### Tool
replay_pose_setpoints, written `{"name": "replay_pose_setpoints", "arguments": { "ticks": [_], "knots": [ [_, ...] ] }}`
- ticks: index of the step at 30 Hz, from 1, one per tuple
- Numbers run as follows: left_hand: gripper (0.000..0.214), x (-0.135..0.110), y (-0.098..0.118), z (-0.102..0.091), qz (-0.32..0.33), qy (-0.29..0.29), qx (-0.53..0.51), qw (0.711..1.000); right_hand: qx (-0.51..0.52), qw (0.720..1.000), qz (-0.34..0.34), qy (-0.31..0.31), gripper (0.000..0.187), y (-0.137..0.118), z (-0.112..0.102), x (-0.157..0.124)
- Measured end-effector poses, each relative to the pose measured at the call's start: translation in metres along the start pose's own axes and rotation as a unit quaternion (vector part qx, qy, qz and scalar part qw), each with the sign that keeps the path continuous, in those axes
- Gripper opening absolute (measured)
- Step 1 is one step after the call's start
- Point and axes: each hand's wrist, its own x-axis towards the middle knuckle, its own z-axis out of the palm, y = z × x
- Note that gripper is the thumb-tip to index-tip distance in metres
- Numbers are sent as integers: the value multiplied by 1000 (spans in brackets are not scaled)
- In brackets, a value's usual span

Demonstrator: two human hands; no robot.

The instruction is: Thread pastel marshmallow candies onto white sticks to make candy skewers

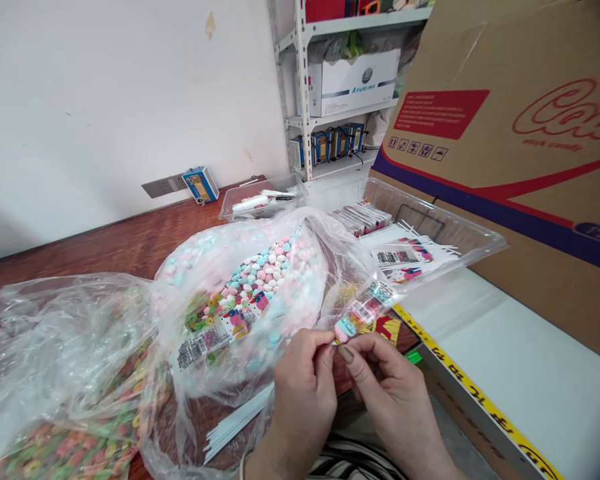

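Observation:
My left hand (305,387) and my right hand (385,383) meet low in the middle of the head view. Both pinch a small clear printed candy packet (367,310) with a pink and blue candy (344,329) at its lower end. Just behind them lies a big clear plastic bag (240,293) full of pink, white and blue candies, with a printed packet lying on top. White sticks (237,419) lie under the bag, left of my left wrist.
A second plastic bag (55,373) of orange and green candies lies at the left. A clear tray (430,233) holds printed packets and sticks. A large cardboard box (520,147) stands at the right, a white surface with yellow tape (480,393) below it. Shelves (330,87) stand behind.

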Motion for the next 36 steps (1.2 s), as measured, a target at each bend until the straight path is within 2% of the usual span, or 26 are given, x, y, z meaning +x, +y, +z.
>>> {"name": "replay_pose_setpoints", "arguments": {
  "ticks": [1,2,4,6,8,9,10,11,13,15,17,19,21,24,26,29,32,36],
  "knots": [
    [13,3,0,0,-73,-21,-73,994,-5,1000,-7,-3,21,2,1,1],
    [13,5,-1,1,-143,-43,-153,977,-13,1000,-15,-5,19,3,3,2],
    [18,9,-1,3,-246,-73,-304,918,-41,998,-40,-2,19,6,6,4],
    [23,12,-2,6,-290,-77,-404,864,-71,995,-68,18,18,8,9,9],
    [26,12,-3,9,-312,-69,-450,834,-78,994,-68,43,12,9,9,13],
    [27,11,-4,9,-318,-67,-457,828,-75,995,-58,44,12,10,9,15],
    [27,11,-6,10,-318,-69,-452,830,-70,996,-44,35,14,10,9,17],
    [25,10,-8,9,-308,-77,-431,845,-69,997,-34,21,15,11,8,18],
    [21,9,-13,6,-236,-99,-323,911,-84,996,-36,-3,20,12,5,19],
    [21,8,-19,3,-103,-98,-153,978,-106,993,-52,-4,27,13,4,18],
    [24,7,-24,0,20,-72,-5,997,-118,990,-73,-10,25,11,4,18],
    [25,6,-24,-2,69,-48,55,995,-113,989,-91,-28,23,9,6,18],
    [24,5,-22,-2,46,-35,45,997,-88,991,-89,-42,22,8,9,18],
    [23,7,-17,-1,-40,-20,-18,999,-27,996,-60,-64,24,10,16,20],
    [24,9,-17,-2,-74,-17,-43,996,-16,997,-56,-59,22,13,19,22],
    [21,12,-18,-3,-80,-12,-50,995,-49,995,-86,-20,13,14,22,23],
    [20,13,-18,-3,-70,-6,-50,996,-69,993,-97,0,11,13,24,23],
    [21,12,-18,0,-60,-13,-94,994,-31,999,-24,-6,17,10,23,26]
  ]
}}
